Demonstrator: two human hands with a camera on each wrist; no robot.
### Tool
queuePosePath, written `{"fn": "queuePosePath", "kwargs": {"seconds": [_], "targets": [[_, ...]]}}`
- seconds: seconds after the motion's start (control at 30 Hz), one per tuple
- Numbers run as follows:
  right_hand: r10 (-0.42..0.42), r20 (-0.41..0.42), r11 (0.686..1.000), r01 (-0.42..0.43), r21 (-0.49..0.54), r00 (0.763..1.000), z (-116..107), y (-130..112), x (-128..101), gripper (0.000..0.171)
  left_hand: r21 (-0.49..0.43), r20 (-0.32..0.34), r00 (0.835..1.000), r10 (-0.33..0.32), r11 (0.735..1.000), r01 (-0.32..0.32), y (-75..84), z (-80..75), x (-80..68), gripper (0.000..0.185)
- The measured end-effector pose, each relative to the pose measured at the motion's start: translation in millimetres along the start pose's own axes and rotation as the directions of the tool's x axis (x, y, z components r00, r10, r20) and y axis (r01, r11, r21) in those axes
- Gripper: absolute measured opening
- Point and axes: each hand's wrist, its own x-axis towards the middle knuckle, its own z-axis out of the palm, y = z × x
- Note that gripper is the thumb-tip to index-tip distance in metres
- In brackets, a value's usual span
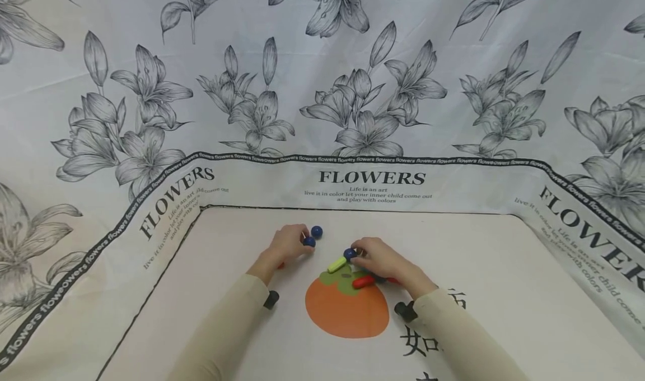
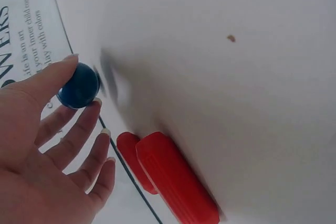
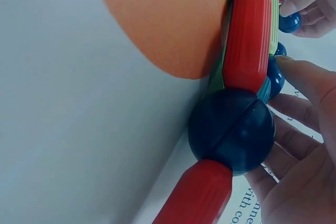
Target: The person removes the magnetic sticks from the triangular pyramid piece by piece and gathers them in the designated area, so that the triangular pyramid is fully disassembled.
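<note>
In the head view my left hand [image 1: 292, 242] pinches a dark blue ball [image 1: 309, 241]; in the left wrist view thumb and fingertips grip this ball [image 2: 79, 86]. A second blue ball [image 1: 316, 232] sits just beyond it. My right hand [image 1: 375, 256] pinches another blue ball [image 1: 350, 254] at the end of a joined set of rods and balls. A yellow-green rod [image 1: 336, 265] meets that ball. From the right wrist view, a red rod [image 3: 247, 38], a large blue ball [image 3: 231, 129] and another red rod [image 3: 194, 195] form a line, with a teal rod [image 3: 265, 90] partly hidden behind.
Two loose red rods [image 2: 178, 179] lie below my left hand. The white tablecloth [image 1: 227, 230] carries a printed orange persimmon [image 1: 347, 311] and black characters [image 1: 420, 342]. A flower-printed cloth [image 1: 373, 134] rises behind the table. Black wrist cameras [image 1: 272, 298] hang under both wrists.
</note>
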Motion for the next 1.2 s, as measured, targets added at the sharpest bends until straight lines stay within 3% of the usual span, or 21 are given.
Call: {"fn": "queuePosePath", "kwargs": {"seconds": [0.33,0.5,0.67,0.73,0.83,0.97,1.07,1.2], "targets": [[0.034,0.002,0.999,-0.034,-0.001,0.999,4.8,0.8,2.3,0.033,0.049,0.008,1.000,-0.024,0.999,0.024,-1.3,5.7,0.0,0.037],[0.034,-0.010,0.999,-0.034,-0.009,0.999,5.4,1.8,5.6,0.031,0.043,-0.051,0.999,0.017,0.999,-0.015,-2.8,1.1,-4.4,0.045],[0.056,-0.035,0.998,-0.057,-0.026,0.998,5.2,1.5,7.7,0.030,-0.022,-0.104,0.992,0.071,0.997,-0.074,-0.3,1.7,-17.7,0.044],[0.069,-0.030,0.997,-0.069,-0.028,0.997,5.4,0.7,6.9,0.029,-0.053,-0.078,0.992,0.100,0.993,-0.104,3.5,5.8,-26.3,0.043],[0.066,-0.018,0.997,-0.067,-0.030,0.998,6.7,-0.8,5.6,0.026,-0.117,0.032,0.991,0.128,0.985,-0.123,11.8,13.8,-39.7,0.043],[0.043,-0.016,0.999,-0.044,-0.032,0.999,8.4,-3.3,6.4,0.024,-0.157,0.178,0.972,0.151,0.980,-0.123,23.6,24.7,-47.9,0.048],[0.024,-0.016,0.999,-0.024,-0.039,1.000,7.9,-3.7,8.5,0.022,-0.145,0.212,0.964,0.160,0.981,-0.131,32.5,30.6,-45.0,0.049],[0.027,-0.018,0.998,-0.027,-0.050,0.999,3.3,-1.0,12.1,0.019,-0.142,0.180,0.970,0.165,0.980,-0.140,43.4,34.5,-34.1,0.036]]}}
